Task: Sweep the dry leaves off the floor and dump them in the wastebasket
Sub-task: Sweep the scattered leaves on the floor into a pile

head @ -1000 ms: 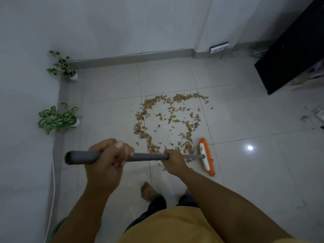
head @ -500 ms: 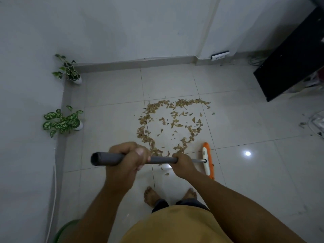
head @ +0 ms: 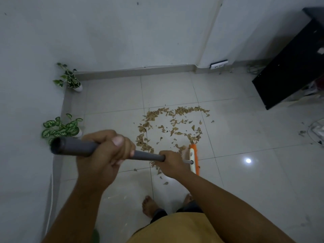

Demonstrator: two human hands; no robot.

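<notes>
Dry brown leaves [head: 172, 128] ringed at frame centre; left hand [head: 105, 155] and right hand [head: 171, 163] both clench the grey broom handle [head: 78, 148] — gathering step; next, draw the orange brush head [head: 194, 159] leftward.

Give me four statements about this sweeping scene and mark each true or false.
1. Both hands grip the broom handle. True: the left hand holds near its end, the right hand lower down.
2. The dry leaves lie in a loose ring. True.
3. The broom head is blue. False: it is orange and white.
4. One potted plant stands by the wall. False: a second plant stands in the corner.
</notes>
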